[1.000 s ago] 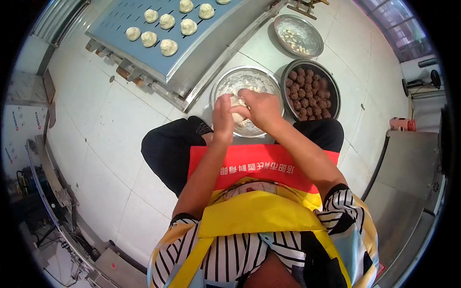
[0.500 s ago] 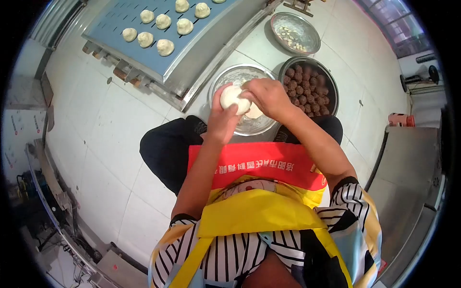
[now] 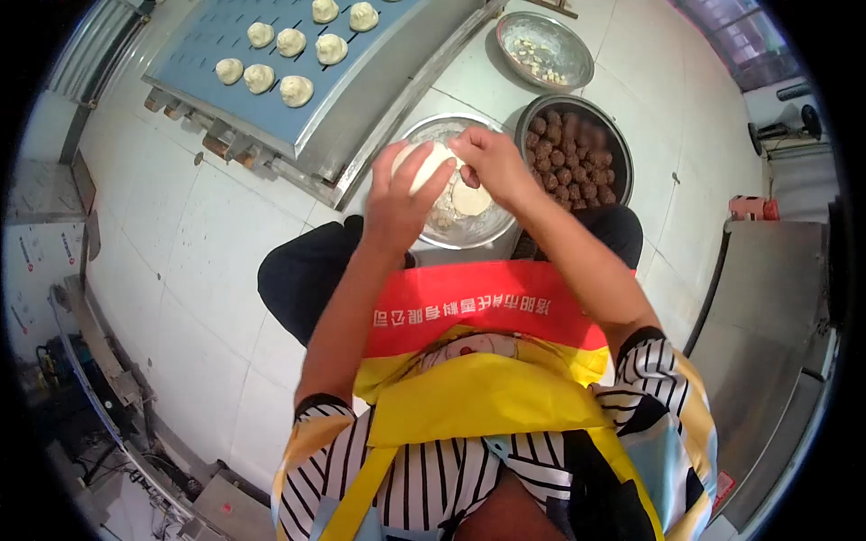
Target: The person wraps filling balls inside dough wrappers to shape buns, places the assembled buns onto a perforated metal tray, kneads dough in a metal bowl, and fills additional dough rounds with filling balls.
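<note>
A pale, smooth, filled-looking dough ball (image 3: 422,162) is held above the flour bowl. My left hand (image 3: 397,200) wraps round it with the fingers over its top. At its right edge, the curled fingers of my right hand (image 3: 494,164) meet the dough in a pinch; my knuckles partly hide the contact. Beneath both hands stands a metal bowl (image 3: 478,236) dusted with flour, holding a flat round dough disc (image 3: 470,199). A basin (image 3: 629,171) of dark brown filling balls (image 3: 571,167) is right of my right hand.
Several shaped dough buns (image 3: 296,90) sit on a blue slotted tray surface (image 3: 203,41) at the upper left, its metal frame edge close to the bowl. Farther back is a metal basin (image 3: 577,79) with small pale pieces. A steel cabinet (image 3: 762,307) stands on the right.
My left hand has turned over, from cupping the dough ball below to covering its top. My right hand has shifted slightly up from the bowl's middle, uncovering more of the dough disc.
</note>
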`<act>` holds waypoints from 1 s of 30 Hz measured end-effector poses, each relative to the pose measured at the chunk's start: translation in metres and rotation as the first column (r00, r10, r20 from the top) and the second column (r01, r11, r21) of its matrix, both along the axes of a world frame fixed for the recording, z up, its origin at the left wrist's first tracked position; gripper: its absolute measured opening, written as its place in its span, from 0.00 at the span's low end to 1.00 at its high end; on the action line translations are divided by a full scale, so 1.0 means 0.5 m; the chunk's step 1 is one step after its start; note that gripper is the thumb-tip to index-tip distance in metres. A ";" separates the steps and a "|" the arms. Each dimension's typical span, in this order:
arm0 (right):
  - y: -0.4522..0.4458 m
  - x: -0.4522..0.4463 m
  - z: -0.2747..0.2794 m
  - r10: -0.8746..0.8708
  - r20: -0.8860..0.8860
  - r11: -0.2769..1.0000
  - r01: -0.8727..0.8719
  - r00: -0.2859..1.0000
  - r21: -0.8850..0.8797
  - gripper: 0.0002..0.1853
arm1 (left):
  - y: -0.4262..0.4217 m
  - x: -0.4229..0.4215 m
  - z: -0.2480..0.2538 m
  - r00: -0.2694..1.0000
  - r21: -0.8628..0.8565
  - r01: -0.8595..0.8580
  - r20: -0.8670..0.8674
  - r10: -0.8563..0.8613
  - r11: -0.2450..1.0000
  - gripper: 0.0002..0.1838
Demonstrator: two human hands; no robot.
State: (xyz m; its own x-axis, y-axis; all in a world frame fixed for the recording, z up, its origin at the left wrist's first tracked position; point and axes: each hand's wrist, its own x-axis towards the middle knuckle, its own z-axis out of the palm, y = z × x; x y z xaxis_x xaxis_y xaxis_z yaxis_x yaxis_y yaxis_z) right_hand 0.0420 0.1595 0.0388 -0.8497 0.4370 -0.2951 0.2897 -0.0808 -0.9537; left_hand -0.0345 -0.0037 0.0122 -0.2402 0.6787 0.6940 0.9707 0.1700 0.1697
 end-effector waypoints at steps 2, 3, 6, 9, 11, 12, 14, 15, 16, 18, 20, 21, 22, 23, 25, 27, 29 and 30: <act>0.033 -0.011 -0.016 0.203 0.170 0.978 -0.209 0.964 0.020 0.16 | -0.003 -0.010 -0.003 0.994 -0.038 0.106 -0.031 -0.108 0.994 0.27; 0.053 -0.015 -0.022 0.293 0.253 0.951 -0.308 0.922 0.018 0.17 | -0.001 -0.016 -0.004 0.985 -0.057 0.163 -0.046 -0.166 0.985 0.28; 0.130 -0.028 -0.005 0.250 0.077 0.914 -0.208 0.965 -0.349 0.15 | 0.012 -0.010 -0.029 0.974 0.020 0.087 0.207 -0.089 0.996 0.30; 0.149 -0.030 0.008 0.151 0.014 0.947 -0.140 0.988 -0.288 0.10 | 0.031 0.032 -0.019 0.426 0.352 -0.107 0.861 -0.277 0.930 0.32; 0.111 -0.022 -0.028 0.116 0.119 0.989 -0.103 0.986 -0.110 0.12 | 0.031 0.040 -0.053 -0.432 0.555 -0.334 0.628 -0.647 0.762 0.32; 0.114 -0.024 -0.062 0.196 0.161 0.979 -0.202 0.967 0.026 0.16 | 0.025 0.046 -0.069 -0.517 0.594 -0.343 0.527 -0.674 0.728 0.32; 0.111 -0.020 -0.108 0.280 0.135 0.872 -0.310 0.951 0.379 0.18 | 0.014 0.055 -0.061 -0.689 0.592 -0.387 0.324 -0.649 0.707 0.35; 0.100 -0.022 -0.104 0.324 0.131 0.770 -0.342 0.937 0.538 0.19 | 0.011 0.057 -0.054 -0.754 0.585 -0.412 0.212 -0.622 0.698 0.36; 0.089 -0.021 -0.100 0.344 0.134 0.640 -0.336 0.930 0.691 0.23 | 0.014 0.057 -0.044 -0.773 0.489 -0.370 0.310 -0.554 0.790 0.43; 0.066 -0.001 -0.036 0.429 -0.106 0.883 -0.391 0.897 0.260 0.25 | 0.008 0.031 -0.102 -0.866 0.657 -0.292 0.127 -0.484 0.695 0.45; 0.027 0.023 0.009 0.432 -0.256 0.896 -0.381 0.864 0.228 0.24 | 0.014 0.027 -0.096 -0.881 0.674 -0.197 0.196 -0.430 0.712 0.47; 0.002 0.033 0.015 0.448 -0.281 0.849 -0.305 0.849 0.431 0.23 | 0.029 0.037 -0.063 -0.825 0.558 -0.244 0.311 -0.472 0.793 0.45; -0.012 0.039 0.020 0.465 -0.301 0.767 -0.208 0.833 0.607 0.21 | 0.044 0.051 -0.028 -0.763 0.429 -0.303 0.426 -0.486 0.851 0.42; -0.011 0.045 0.030 0.373 -0.256 0.793 -0.163 0.892 0.588 0.20 | 0.052 0.060 -0.012 -0.697 0.293 -0.370 0.539 -0.472 0.881 0.40; -0.005 0.055 0.049 0.180 -0.154 0.829 -0.065 0.972 0.556 0.17 | 0.053 0.060 -0.016 -0.579 0.342 -0.391 0.631 -0.517 0.855 0.36; -0.011 0.055 0.048 0.148 -0.174 0.880 -0.049 0.974 0.473 0.13 | 0.047 0.060 -0.027 -0.465 0.354 -0.377 0.727 -0.505 0.856 0.39; -0.014 0.051 0.050 0.169 -0.126 0.911 -0.106 0.978 0.399 0.13 | 0.047 0.060 -0.029 -0.348 0.431 -0.381 0.753 -0.559 0.818 0.31; -0.015 0.050 0.055 0.181 -0.098 0.879 -0.117 0.979 0.462 0.13 | 0.050 0.060 -0.039 -0.246 0.451 -0.386 0.791 -0.561 0.805 0.29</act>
State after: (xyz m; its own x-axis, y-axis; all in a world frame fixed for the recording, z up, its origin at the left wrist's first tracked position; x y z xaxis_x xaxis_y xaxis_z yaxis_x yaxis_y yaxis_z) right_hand 0.0670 0.1520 0.0662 -0.9326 0.3600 0.0251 0.1309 0.4022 -0.9062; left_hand -0.0047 0.0213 -0.0073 -0.8200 0.5461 -0.1712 -0.4551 -0.4407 0.7738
